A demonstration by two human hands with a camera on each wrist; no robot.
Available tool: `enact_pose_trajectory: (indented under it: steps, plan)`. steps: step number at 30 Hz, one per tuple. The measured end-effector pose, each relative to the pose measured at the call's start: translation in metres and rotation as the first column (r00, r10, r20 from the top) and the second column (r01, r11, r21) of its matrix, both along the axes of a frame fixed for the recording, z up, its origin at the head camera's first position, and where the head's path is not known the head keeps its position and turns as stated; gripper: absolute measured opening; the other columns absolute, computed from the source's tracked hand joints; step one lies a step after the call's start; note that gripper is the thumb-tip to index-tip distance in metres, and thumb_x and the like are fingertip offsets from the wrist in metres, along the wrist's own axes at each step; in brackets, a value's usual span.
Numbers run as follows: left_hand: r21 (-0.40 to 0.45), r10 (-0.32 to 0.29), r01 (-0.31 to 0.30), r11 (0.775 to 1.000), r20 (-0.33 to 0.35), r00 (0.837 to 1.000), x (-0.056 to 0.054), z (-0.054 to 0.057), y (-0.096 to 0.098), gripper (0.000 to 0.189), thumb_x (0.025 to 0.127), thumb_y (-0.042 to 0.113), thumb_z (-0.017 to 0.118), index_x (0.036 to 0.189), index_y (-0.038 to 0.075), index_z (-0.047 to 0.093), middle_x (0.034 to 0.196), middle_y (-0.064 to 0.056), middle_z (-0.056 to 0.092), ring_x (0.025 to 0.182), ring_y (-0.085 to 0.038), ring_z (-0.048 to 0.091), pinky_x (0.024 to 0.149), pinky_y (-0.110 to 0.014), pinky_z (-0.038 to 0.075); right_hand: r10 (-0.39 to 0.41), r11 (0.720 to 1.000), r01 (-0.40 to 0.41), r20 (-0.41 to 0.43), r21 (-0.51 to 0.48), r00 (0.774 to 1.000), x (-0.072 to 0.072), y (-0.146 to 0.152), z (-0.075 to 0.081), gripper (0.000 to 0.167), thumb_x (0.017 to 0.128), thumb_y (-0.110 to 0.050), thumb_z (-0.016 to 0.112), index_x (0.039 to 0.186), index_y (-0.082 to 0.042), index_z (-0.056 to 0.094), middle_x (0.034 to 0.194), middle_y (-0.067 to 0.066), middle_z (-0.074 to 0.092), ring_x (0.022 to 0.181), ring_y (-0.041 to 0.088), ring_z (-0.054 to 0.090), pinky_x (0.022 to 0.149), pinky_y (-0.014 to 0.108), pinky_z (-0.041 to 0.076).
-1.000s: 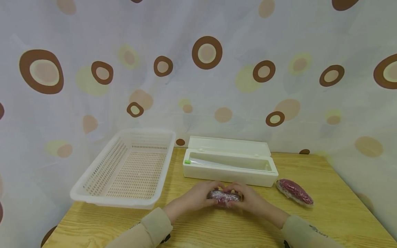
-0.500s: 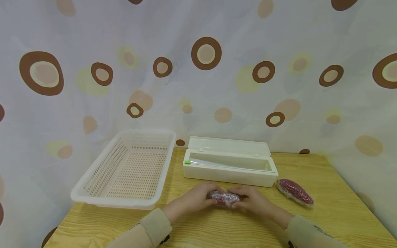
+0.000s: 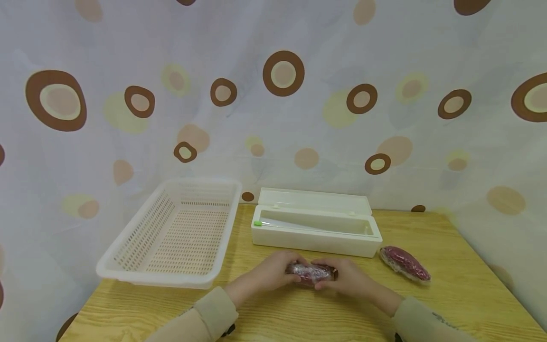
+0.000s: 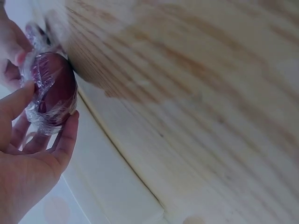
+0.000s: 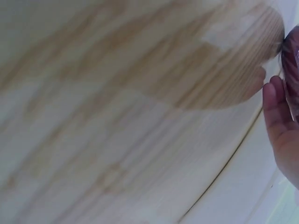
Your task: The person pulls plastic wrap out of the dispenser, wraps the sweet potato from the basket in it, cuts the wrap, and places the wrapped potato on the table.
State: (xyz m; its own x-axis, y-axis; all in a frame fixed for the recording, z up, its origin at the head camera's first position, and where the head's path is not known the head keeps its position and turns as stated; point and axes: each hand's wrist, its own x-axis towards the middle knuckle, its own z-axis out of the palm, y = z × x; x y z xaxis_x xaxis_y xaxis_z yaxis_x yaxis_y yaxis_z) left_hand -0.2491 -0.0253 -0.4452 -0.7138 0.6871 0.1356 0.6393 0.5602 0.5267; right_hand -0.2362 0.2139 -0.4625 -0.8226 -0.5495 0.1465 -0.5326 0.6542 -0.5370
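Observation:
A purple sweet potato wrapped in crinkled cling film lies crosswise between both hands, low over the table's middle. My left hand grips its left end, thumb at the front and fingers behind. At the other end my right hand holds it in the same way. Up close in the left wrist view, the film on the sweet potato looks bunched around dark, shiny skin, and the left hand's fingertips press its side. Only a sliver of the sweet potato shows in the right wrist view, beside the right hand.
Behind the hands stands a long white cling film box, lid raised, with a green slider on its cutting rail. A white perforated basket sits to the left. Another film-wrapped sweet potato lies to the right on the wooden table.
My right hand has shifted slightly along the sweet potato's right end, and more of its wrapped middle shows. The left hand keeps its grip. Box, basket and other sweet potato stay put.

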Motion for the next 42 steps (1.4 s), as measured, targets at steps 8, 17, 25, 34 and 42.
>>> enact_pose_trajectory:
  steps: [8,17,25,34,42]
  plan:
    - [0.031,0.007,-0.008,0.999,0.033,0.999,0.004,0.000,0.002,0.032,0.083,0.023,0.073,0.111,0.016,0.060,0.112,0.003,0.064,0.101,-0.006,0.057,0.083,-0.019,0.047,0.043,0.998,-0.040,0.066,-0.051,0.997,0.002,-0.009,0.002,0.050,0.083,-0.047,0.067,0.122,-0.018,0.059,0.115,-0.003,0.063,0.099,0.011,0.058,0.081,0.028,0.049]
    - [0.111,-0.004,-0.006,0.994,0.091,0.996,0.008,0.001,0.001,0.038,0.084,0.031,0.071,0.116,0.014,0.060,0.115,0.003,0.063,0.101,-0.007,0.059,0.084,-0.020,0.048,0.041,0.998,-0.038,0.063,-0.047,0.997,0.012,-0.004,0.013,0.049,0.080,-0.045,0.071,0.118,-0.017,0.056,0.111,-0.004,0.061,0.099,0.014,0.058,0.081,0.029,0.049]
    - [0.204,-0.015,-0.021,0.979,0.172,0.985,0.016,0.006,0.002,0.035,0.084,0.026,0.072,0.114,0.012,0.060,0.111,0.000,0.064,0.090,-0.003,0.060,0.071,-0.014,0.049,0.013,0.996,-0.009,0.047,-0.092,0.999,0.023,0.001,0.028,0.055,0.076,-0.038,0.077,0.120,-0.014,0.054,0.110,-0.004,0.058,0.091,0.013,0.054,0.073,0.025,0.048]
    - [0.219,-0.014,0.012,0.976,0.007,1.000,0.028,0.015,0.008,0.036,0.082,0.025,0.073,0.114,0.014,0.060,0.108,0.005,0.064,0.092,-0.001,0.058,0.075,-0.016,0.049,0.010,0.994,-0.003,0.064,-0.109,0.998,0.027,0.003,0.036,0.046,0.081,-0.040,0.072,0.119,-0.018,0.055,0.101,-0.006,0.059,0.085,0.011,0.054,0.064,0.023,0.049]
    - [0.102,0.133,-0.126,0.987,-0.064,0.989,0.040,0.021,-0.001,0.050,0.084,0.032,0.070,0.128,0.016,0.053,0.128,-0.001,0.056,0.112,-0.021,0.057,0.091,-0.034,0.049,-0.131,0.989,0.126,-0.054,-0.082,0.990,0.037,0.022,0.042,0.044,0.078,-0.034,0.077,0.114,-0.018,0.057,0.097,-0.008,0.057,0.080,0.007,0.051,0.059,0.021,0.045]
